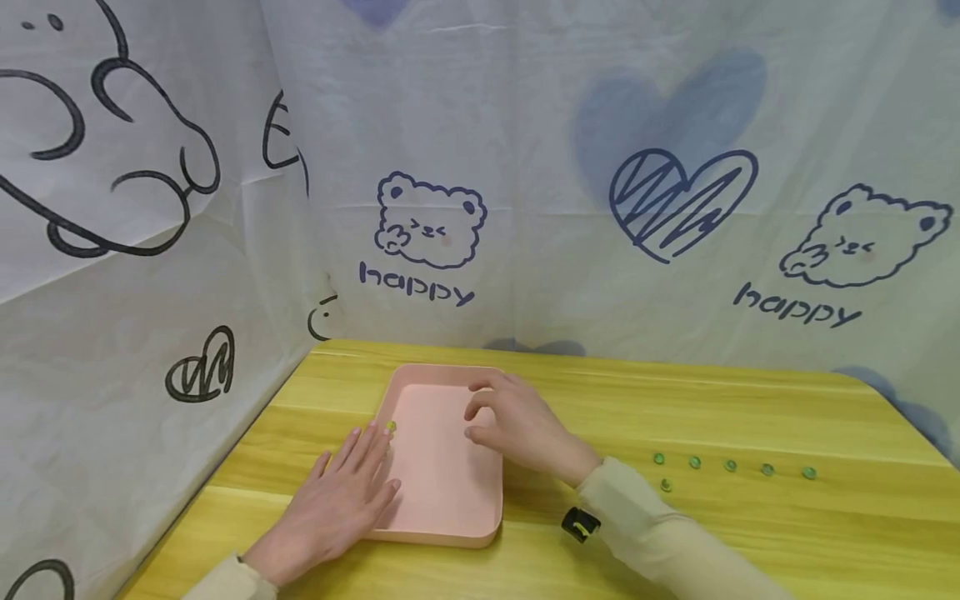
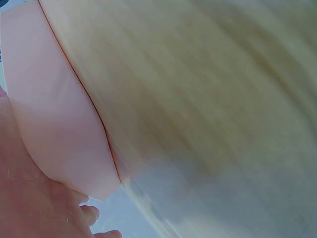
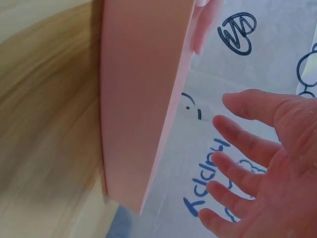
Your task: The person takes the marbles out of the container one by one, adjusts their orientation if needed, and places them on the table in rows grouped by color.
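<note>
A shallow pink tray (image 1: 442, 500) stands on the table, its outer wall (image 2: 59, 99) filling the left of the left wrist view. My left hand (image 1: 341, 500) lies flat, fingers straight, across the tray's left rim. Right by its fingertips, at the tray's left side, shows a small yellow-green glass bead (image 1: 392, 426). Over the tray's right rim hovers my right hand (image 1: 521, 421), with loosely bent, spread fingers and nothing between them. In the right wrist view that hand (image 3: 257, 163) appears beside the tray's tall side wall (image 3: 143, 99), palm bare.
Several green glass beads (image 1: 731, 466) form a row on the yellow wood-grain table (image 1: 720, 550) to the right, with one more bead (image 1: 666, 485) in front of the row. A black wrist device (image 1: 581, 524) sits by the right sleeve. Printed cloth (image 1: 540, 167) hangs behind and left.
</note>
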Available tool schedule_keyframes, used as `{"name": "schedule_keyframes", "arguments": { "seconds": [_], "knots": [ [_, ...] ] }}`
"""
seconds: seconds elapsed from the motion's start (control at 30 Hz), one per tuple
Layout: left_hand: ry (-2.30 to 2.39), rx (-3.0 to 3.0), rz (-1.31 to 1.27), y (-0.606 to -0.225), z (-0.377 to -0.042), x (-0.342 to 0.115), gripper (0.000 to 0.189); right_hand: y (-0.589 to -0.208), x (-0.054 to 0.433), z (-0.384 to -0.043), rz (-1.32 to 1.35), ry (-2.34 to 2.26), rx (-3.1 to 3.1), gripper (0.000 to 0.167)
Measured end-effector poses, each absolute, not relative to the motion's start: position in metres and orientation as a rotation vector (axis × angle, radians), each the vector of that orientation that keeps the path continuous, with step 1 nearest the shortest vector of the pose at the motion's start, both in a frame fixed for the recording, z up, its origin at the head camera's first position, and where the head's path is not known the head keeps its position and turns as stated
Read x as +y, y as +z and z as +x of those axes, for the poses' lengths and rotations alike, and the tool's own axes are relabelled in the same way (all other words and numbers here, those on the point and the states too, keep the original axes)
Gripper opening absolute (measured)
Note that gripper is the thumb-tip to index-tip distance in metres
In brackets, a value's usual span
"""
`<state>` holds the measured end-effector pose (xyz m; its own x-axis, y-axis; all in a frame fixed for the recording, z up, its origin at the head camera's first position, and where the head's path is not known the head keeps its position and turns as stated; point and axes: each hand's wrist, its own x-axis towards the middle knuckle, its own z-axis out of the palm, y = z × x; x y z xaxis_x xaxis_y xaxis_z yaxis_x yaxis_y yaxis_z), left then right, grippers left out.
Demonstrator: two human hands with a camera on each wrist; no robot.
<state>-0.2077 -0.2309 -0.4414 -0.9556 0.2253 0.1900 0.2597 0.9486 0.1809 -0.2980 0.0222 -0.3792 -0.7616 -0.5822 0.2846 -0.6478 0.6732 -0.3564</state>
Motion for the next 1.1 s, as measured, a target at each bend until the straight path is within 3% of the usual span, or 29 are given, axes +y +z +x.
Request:
{"name": "schedule_keyframes", "arguments": {
  "seconds": [0.67, 1.1],
  "knots": [
    [-0.308, -2.966, -0.346, -0.438, -0.209, -0.231, 0.064, -0.368, -0.033, -0.318, 1.049, 0.499, -2.791, 0.018],
    [-0.329, -3.01, -0.348, -0.435, -0.209, -0.232, 0.064, -0.374, -0.072, -0.336, 1.082, 0.553, -2.805, 0.011]
  ]
}}
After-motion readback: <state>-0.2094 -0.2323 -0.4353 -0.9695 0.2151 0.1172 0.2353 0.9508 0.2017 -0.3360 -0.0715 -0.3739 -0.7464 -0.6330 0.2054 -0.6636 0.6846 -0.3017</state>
